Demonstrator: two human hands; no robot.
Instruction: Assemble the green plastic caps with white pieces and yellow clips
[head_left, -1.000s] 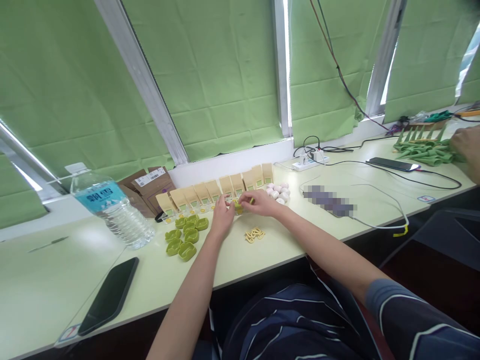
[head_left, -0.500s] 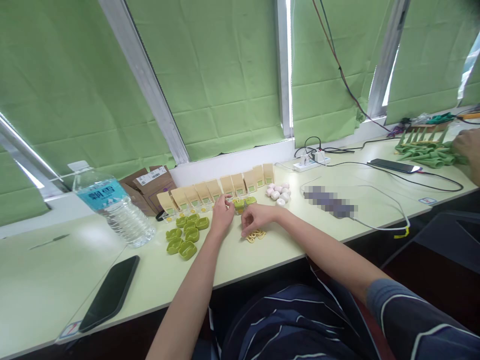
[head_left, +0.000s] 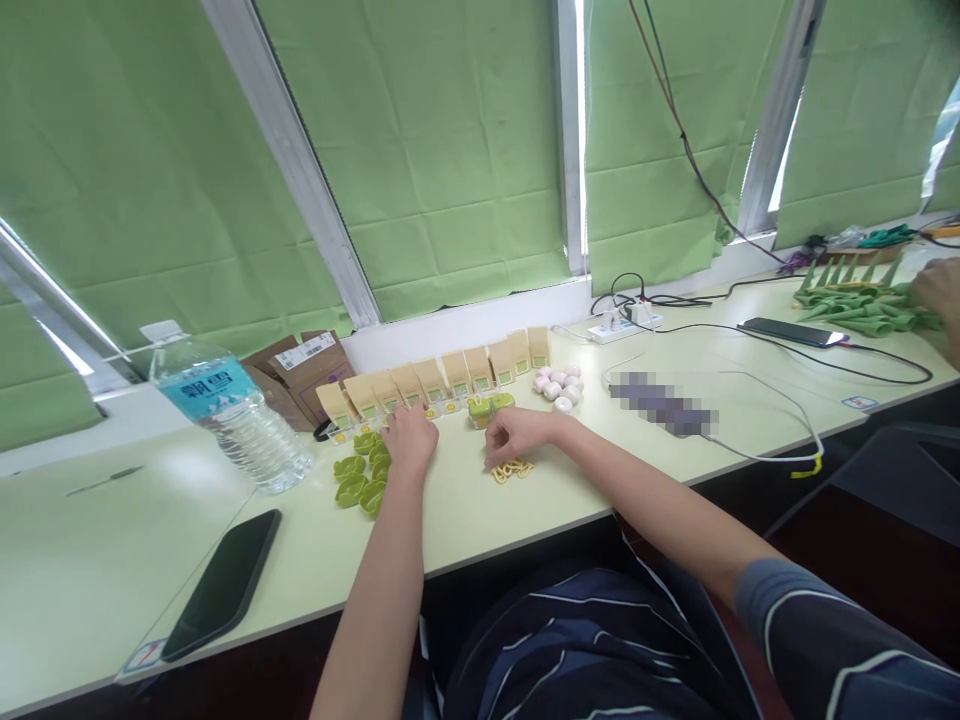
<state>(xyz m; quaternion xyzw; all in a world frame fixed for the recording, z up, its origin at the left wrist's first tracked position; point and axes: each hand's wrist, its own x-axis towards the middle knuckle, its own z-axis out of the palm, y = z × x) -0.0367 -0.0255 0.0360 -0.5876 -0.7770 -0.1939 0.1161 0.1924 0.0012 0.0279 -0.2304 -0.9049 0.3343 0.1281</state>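
My left hand is over the far right of a group of olive-green moulded pieces, fingers apart and reaching forward; it hides part of the group. My right hand is curled with thumb and fingers pinched at the edge of a small pile of yellow ring-like pieces; what is between its fingertips cannot be made out. Just beyond the right hand stands a small green-and-yellow block-like item, touched by neither hand as far as I see.
Behind is a row of tan cards in clear holders. White and pinkish rounded pieces lie to the right. A water bottle, a cardboard box and a black phone are left. Another person's hand is far right by green pieces.
My left hand has moved left, away from the green-and-yellow item and over to the olive-green pieces. The right hand stays almost where it was.
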